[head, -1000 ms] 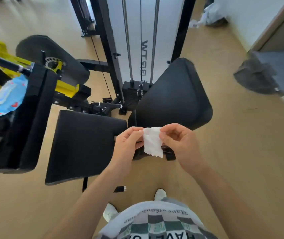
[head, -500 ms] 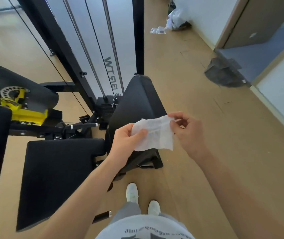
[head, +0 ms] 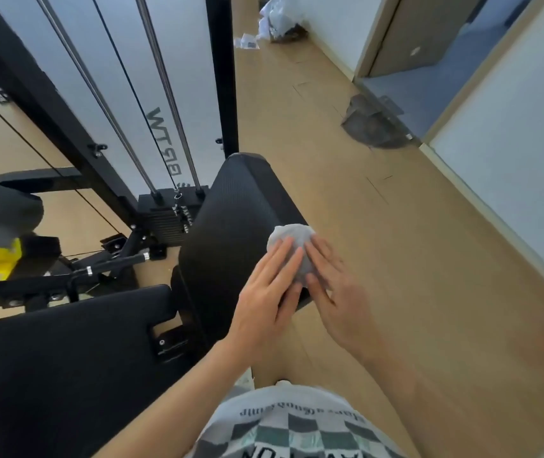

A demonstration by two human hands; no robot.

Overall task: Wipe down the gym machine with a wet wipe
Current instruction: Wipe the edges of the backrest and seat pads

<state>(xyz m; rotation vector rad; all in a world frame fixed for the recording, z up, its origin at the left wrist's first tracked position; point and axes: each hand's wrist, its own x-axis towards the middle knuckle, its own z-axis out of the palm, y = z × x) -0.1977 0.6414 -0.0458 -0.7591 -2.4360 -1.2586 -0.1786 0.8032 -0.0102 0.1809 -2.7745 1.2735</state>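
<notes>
Both flat now: your left hand [head: 267, 292] and right hand [head: 336, 292] press the wet wipe [head: 292, 236] with straight fingers, nothing pinched. It sits at the back pad's [head: 231, 226] right edge. The pad's length runs away from you, with bare surface to the left, the side your left hand is nearer.

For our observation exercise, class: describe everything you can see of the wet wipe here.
The wet wipe is white, thin and slightly translucent, like damp fabric. It lies spread, a little crumpled, over an edge of the black textured pad. The left hand and right hand press it with straight fingers, covering its lower part; only its rounded upper portion shows.
</notes>
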